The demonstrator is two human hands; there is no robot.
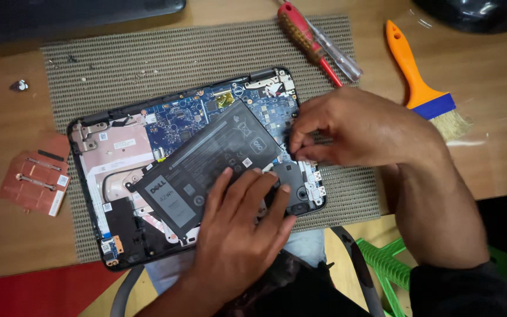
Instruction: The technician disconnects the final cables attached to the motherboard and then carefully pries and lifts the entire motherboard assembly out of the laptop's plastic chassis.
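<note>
Opened black laptop base (98, 202), blue circuit board exposed, on a woven grey-brown mat (148, 58) at mid-desk. Flat black rectangular battery pack (206, 158) lies askew across it. Left hand (239, 226) presses flat, fingers spread, on the battery's near edge; right hand (347, 126) pinches its right corner. Red-handled screwdriver (300, 29) at the mat's far edge.

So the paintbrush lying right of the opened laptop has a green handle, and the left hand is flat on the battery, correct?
Not quite: the head view shows the paintbrush has an orange handle, not green. The rest holds: it lies right of the opened laptop, and the left hand rests flat on the battery.
</note>
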